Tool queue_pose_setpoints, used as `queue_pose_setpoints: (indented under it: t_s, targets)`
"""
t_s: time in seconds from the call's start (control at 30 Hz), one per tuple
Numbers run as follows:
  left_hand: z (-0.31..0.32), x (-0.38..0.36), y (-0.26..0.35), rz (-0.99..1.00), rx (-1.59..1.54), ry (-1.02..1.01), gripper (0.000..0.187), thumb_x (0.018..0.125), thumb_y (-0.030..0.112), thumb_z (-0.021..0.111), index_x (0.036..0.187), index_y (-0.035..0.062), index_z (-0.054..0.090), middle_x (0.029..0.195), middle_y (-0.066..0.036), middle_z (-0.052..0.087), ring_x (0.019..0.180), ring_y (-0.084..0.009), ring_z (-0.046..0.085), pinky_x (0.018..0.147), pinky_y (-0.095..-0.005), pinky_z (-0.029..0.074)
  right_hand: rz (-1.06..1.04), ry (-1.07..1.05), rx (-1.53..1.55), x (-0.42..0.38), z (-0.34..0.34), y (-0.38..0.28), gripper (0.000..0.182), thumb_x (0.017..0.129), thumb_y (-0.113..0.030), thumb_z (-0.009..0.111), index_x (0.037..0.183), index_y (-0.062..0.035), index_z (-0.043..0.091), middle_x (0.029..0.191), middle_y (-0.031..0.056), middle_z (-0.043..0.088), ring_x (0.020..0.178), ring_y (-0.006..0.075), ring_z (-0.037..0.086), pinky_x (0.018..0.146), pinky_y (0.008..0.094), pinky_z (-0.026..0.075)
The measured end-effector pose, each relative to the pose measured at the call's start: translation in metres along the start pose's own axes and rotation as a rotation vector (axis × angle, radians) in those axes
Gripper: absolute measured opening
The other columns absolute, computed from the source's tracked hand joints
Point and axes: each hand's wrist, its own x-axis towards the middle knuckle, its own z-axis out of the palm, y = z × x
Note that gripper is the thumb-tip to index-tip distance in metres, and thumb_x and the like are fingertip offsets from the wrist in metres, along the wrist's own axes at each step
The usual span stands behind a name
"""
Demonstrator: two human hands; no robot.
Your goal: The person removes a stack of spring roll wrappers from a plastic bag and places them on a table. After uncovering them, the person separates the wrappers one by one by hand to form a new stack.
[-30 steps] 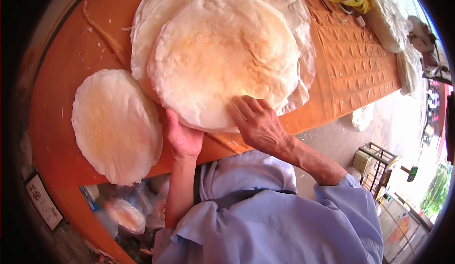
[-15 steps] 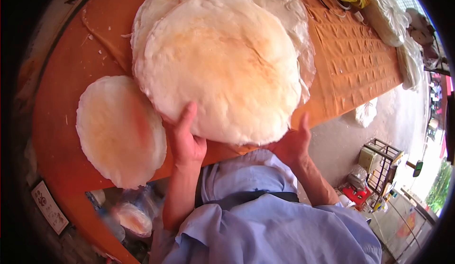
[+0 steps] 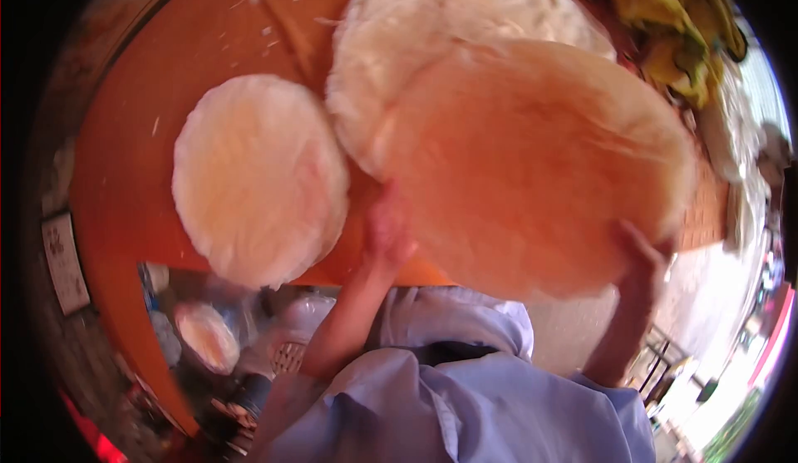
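Observation:
A large, thin round sheet point(image 3: 532, 164), whitish tan and flatbread-like, is lifted and tilted in front of me, its near side in shadow. My left hand point(image 3: 391, 229) is at its lower left edge, blurred, with the fingers partly behind the sheet. My right hand point(image 3: 642, 259) grips its lower right edge, thumb on the near face and the other fingers hidden. Behind it, a wider pale round sheet point(image 3: 366, 72) lies on the orange-covered table point(image 3: 125, 172). A smaller round sheet point(image 3: 258, 180) rests to the left, slightly over the table's near edge.
Yellow cloth point(image 3: 665, 22) and white plastic bags point(image 3: 723, 130) are at the far right of the table. Below the table's near edge, a clear bag holds a round pale item point(image 3: 208, 338). A metal rack point(image 3: 657, 359) stands at lower right. A framed card point(image 3: 65, 262) is at the left.
The large sheet has come up off the wider one and moved right, tilting into shadow. Both hands moved right with it, and the right hand now grips its edge. The view has shifted.

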Motion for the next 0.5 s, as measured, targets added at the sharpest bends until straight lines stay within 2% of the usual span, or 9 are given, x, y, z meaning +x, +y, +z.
queue_pose_setpoints:
  t_s: [0.07,0.1,0.17,0.2,0.23,0.3,0.37,0.47,0.5]
  targets:
    - [-0.008,0.021,0.002,-0.069,-0.108,-0.062,0.047,0.092,0.029,0.061,0.131,0.0046,0.05,0.127,-0.009,0.058,0.117,-0.024,0.055,0.1,-0.0389,0.046,-0.141,-0.033,-0.143,0.008,0.008,-0.042,0.063,0.065,0.0,0.072,0.125,0.0026,0.053,0.105,0.0133,0.065,0.092,0.022,0.065,0.076,0.0309,0.054]
    - [-0.005,0.03,0.008,-0.201,-0.383,-0.118,0.044,0.092,0.025,0.062,0.128,0.0026,0.052,0.123,-0.01,0.06,0.114,-0.0231,0.058,0.098,-0.0383,0.047,-0.18,-0.17,-0.217,0.026,-0.011,-0.054,0.06,0.066,-0.003,0.072,0.123,0.0038,0.054,0.105,0.013,0.065,0.091,0.021,0.065,0.074,0.0295,0.054]
    - [0.021,0.032,0.026,-0.15,-0.141,-0.015,0.044,0.091,0.026,0.064,0.127,0.003,0.053,0.123,-0.011,0.06,0.116,-0.0222,0.056,0.097,-0.037,0.047,-0.291,-0.26,-0.274,0.024,0.041,-0.094,0.064,0.068,-0.01,0.074,0.126,0.0042,0.052,0.112,0.0142,0.063,0.099,0.0227,0.062,0.085,0.0322,0.05]
    - [0.034,0.03,0.04,-0.131,-0.022,0.038,0.044,0.091,0.027,0.065,0.126,0.0032,0.054,0.124,-0.011,0.061,0.117,-0.0218,0.056,0.096,-0.0363,0.047,-0.305,-0.238,-0.177,0.011,0.077,-0.102,0.061,0.075,-0.013,0.07,0.129,0.0065,0.049,0.114,0.0167,0.062,0.098,0.0238,0.063,0.083,0.0353,0.051]
    - [0.037,0.024,0.056,-0.068,-0.017,0.04,0.038,0.09,0.016,0.064,0.123,0.0003,0.054,0.112,-0.013,0.064,0.1,-0.0217,0.063,0.088,-0.0365,0.052,-0.308,-0.301,-0.081,0.013,0.095,-0.111,0.058,0.076,-0.012,0.07,0.127,0.0064,0.05,0.113,0.0152,0.063,0.097,0.0231,0.063,0.083,0.0343,0.051]
    - [0.038,-0.003,0.084,0.455,0.182,-0.135,0.037,0.09,0.016,0.064,0.122,0.001,0.055,0.112,-0.012,0.064,0.1,-0.0223,0.064,0.086,-0.0366,0.054,-0.302,-0.424,-0.029,0.017,0.126,-0.118,0.053,0.077,-0.012,0.071,0.124,0.0062,0.053,0.111,0.0132,0.064,0.095,0.0217,0.063,0.083,0.0328,0.05]
    - [0.039,-0.039,0.121,0.711,0.236,-0.058,0.037,0.09,0.015,0.064,0.123,0.0016,0.054,0.114,-0.011,0.064,0.102,-0.0225,0.064,0.087,-0.037,0.054,-0.293,-0.549,-0.109,0.022,0.16,-0.116,0.049,0.077,-0.01,0.071,0.121,0.006,0.055,0.108,0.0123,0.065,0.093,0.0205,0.063,0.083,0.0319,0.05]
    - [0.029,-0.105,0.192,0.659,0.083,0.421,0.041,0.089,0.012,0.063,0.127,0.0023,0.053,0.118,-0.011,0.063,0.109,-0.0222,0.062,0.092,-0.0381,0.052,-0.26,-0.716,-0.229,0.024,0.211,-0.098,0.044,0.077,-0.008,0.071,0.117,0.0058,0.059,0.104,0.0108,0.066,0.091,0.0186,0.063,0.082,0.0305,0.05]
    - [0.013,-0.124,0.206,0.726,0.143,0.497,0.041,0.089,0.013,0.062,0.127,0.0017,0.054,0.121,-0.012,0.062,0.111,-0.0242,0.061,0.094,-0.0388,0.051,-0.212,-0.787,-0.186,0.014,0.232,-0.075,0.038,0.076,-0.007,0.073,0.11,0.0042,0.062,0.099,0.0097,0.067,0.086,0.0169,0.064,0.079,0.0295,0.051]
